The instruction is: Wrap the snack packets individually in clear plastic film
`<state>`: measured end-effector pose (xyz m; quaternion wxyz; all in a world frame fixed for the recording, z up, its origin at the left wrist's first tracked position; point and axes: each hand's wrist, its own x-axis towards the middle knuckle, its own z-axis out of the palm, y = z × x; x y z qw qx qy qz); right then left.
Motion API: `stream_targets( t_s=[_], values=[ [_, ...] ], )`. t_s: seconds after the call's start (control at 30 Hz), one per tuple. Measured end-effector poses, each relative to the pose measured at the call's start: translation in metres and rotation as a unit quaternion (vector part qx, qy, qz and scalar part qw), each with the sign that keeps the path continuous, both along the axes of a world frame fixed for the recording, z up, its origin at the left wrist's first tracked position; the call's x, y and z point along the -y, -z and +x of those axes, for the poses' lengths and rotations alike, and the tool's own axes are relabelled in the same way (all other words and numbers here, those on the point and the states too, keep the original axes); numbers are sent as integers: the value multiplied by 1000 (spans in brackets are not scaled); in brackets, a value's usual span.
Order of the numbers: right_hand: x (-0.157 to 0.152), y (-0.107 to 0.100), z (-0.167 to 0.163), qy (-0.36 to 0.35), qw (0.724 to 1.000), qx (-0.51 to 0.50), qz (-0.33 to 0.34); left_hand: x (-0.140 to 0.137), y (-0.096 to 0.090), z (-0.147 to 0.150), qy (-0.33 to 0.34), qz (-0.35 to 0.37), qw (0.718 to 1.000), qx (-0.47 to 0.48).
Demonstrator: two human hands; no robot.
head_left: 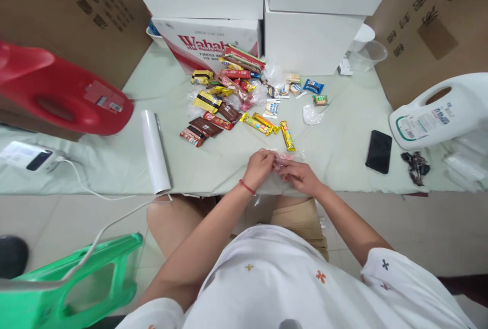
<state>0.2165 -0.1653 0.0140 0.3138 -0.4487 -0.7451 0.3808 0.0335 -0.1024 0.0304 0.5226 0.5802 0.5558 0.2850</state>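
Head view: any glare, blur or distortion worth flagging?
Head view: shadows soft; wide-angle stretch toward the edges, as on the red jug; clear plastic at the hands hard to make out; small print on the white jug too soft to read.

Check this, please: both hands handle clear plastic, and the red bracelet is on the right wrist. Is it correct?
Not quite: the head view shows the red bracelet on the left wrist, not the right. The left hand and right hand do handle clear plastic.
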Motion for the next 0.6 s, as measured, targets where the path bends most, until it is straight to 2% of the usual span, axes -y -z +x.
stream_targets(
  t_s=[0.03,0.1,0.17,0.2,0.27,0.37,0.47,0.6],
  values=[
    [2,-2,8,48,997,-52,-23,-1,3,-2,7,37,999,-34],
    [3,-7,24,190,975,-106,-42,-2,7,-7,27,99,990,-100],
    [-4,-11,38,329,940,-81,-28,1,8,-9,52,139,978,-145],
    [-9,-11,43,370,927,-46,-23,4,8,-9,65,156,971,-167],
    [-18,-10,47,382,922,35,-45,11,6,-7,80,180,957,-214],
    [-21,-8,42,286,946,93,-119,22,3,-3,81,191,941,-268],
    [-7,-14,36,245,958,49,-139,28,0,-1,89,197,930,-296],
    [16,-22,36,321,931,-67,-162,33,-2,3,112,204,915,-330]
  ],
)
